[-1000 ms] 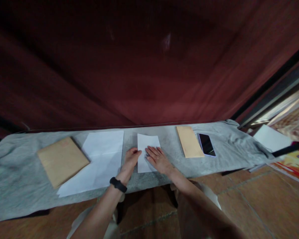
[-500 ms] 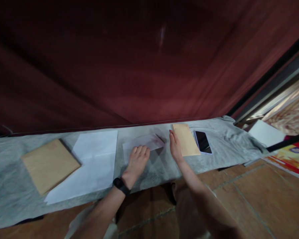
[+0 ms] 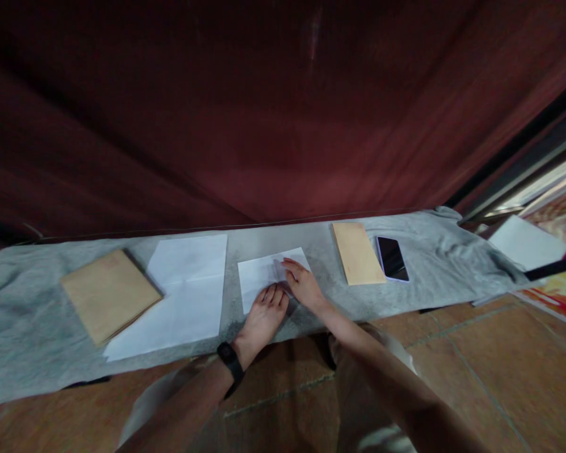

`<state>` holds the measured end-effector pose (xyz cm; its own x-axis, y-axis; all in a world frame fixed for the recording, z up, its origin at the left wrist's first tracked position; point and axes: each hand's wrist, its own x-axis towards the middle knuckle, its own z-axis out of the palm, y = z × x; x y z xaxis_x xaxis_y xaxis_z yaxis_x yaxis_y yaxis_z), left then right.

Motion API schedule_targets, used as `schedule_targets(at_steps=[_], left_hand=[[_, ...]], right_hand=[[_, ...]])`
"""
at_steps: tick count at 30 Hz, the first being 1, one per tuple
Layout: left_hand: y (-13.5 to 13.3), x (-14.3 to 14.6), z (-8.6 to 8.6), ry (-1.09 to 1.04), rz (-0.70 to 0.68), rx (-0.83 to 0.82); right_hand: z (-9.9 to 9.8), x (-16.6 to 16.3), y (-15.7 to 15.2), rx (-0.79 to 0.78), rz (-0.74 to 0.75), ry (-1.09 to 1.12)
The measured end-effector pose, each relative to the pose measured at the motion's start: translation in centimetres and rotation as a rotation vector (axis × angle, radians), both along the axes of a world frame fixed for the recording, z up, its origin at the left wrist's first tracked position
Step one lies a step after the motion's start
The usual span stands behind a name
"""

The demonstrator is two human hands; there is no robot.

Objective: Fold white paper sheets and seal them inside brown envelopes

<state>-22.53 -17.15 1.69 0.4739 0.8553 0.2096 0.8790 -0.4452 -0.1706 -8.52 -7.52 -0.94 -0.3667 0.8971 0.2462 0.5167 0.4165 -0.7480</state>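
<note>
A small folded sheet of white paper (image 3: 259, 272) lies in front of me on the grey cloth. My left hand (image 3: 265, 313), with a black band on its wrist, is closed at the paper's near edge, its fingers bent together over it; the thumb is hidden. My right hand (image 3: 305, 284) rests on the right part of the paper, fingers stretched out to the left and thumb side toward the left hand. The two hands almost touch, and they cover the paper's near right corner.
Larger white sheets (image 3: 193, 302) lie to the left, partly under a stack of brown envelopes (image 3: 110, 296). At the right are narrower brown envelopes (image 3: 357, 253) and a phone (image 3: 393, 258). A dark red curtain (image 3: 273, 126) hangs behind the cloth-covered bench (image 3: 429, 251).
My right hand has moved left from beside the narrow envelopes onto the paper. The paper, raised at its right end before, now lies flatter. The left hand stays at its near edge.
</note>
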Motion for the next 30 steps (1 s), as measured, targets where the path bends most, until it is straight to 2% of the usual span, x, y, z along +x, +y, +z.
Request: schedule_targets(at_steps=[4, 9, 15, 19, 23, 30], left_hand=[[-0.4, -0.5, 0.1, -0.049, 0.023, -0.063], [-0.5, -0.8, 0.8, -0.309, 0.158, -0.118], [3.2, -0.2, 0.3, -0.435, 0.256, -0.042], [5.5, 0.2, -1.1, -0.422, 0.305, -0.108], [5.9, 0.2, -2.2, -0.399, 0.335, -0.141], [5.6, 0.1, -2.3, -0.400, 0.385, -0.139]], right_hand=[[-0.4, -0.8, -0.6, 0.085, 0.070, -0.115], [-0.5, -0.7, -1.3, 0.200, 0.147, -0.311], [-0.4, -1.0, -1.6, 0.206, 0.149, -0.472], [-0.2, -1.4, -1.9, 0.216, 0.128, -0.604], [0.0, -1.4, -2.2, 0.222, 0.116, -0.672], [-0.2, -1.0, -2.0, 0.207, 0.079, -0.708]])
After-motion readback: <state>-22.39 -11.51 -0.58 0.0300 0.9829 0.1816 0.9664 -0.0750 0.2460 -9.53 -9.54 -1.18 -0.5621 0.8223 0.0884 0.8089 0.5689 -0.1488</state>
